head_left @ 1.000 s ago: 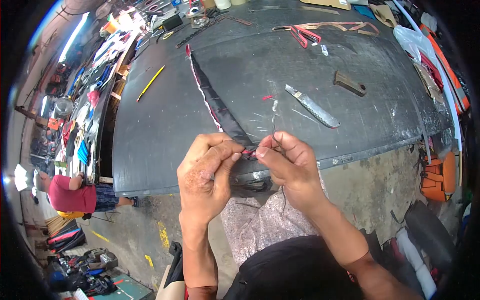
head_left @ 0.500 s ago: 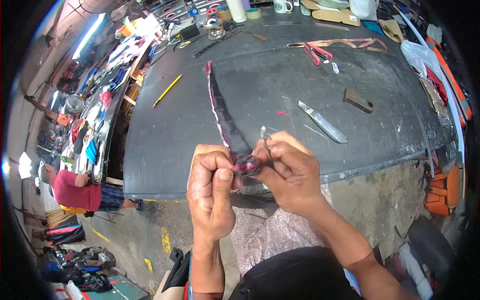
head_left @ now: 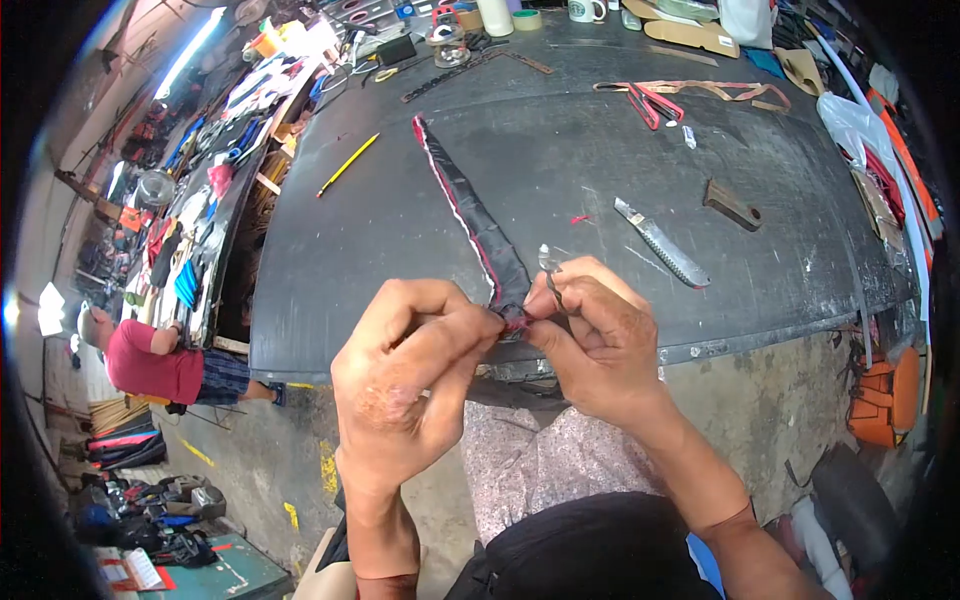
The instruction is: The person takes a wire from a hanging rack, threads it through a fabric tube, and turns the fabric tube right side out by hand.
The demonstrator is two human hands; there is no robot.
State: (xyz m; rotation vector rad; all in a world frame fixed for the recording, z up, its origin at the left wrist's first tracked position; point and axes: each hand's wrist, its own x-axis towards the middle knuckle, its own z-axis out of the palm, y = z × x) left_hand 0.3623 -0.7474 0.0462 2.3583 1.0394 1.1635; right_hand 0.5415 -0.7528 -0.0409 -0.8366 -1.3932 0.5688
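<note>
Dark, scuffed surface [head_left: 330, 270], a black, red-edged strip [head_left: 478, 212] slanting across it.
The left hand [head_left: 400, 375] and right hand [head_left: 605, 350] both have their grip pinched on its near end; a twisted cord [head_left: 551, 283] rises at the right fingers.

The left forearm [head_left: 383, 530] is held nearly upright in the view, while the right forearm [head_left: 703, 468] is slanted inward from the lower right. The left hand [head_left: 405, 385] is turned with its back largely exposed, its fingers bent and their tips pinched toward the thumb. The right hand [head_left: 603, 340] is curled, with its fingers folded above the extended thumb. Both sets of fingertips are brought close together.
</note>
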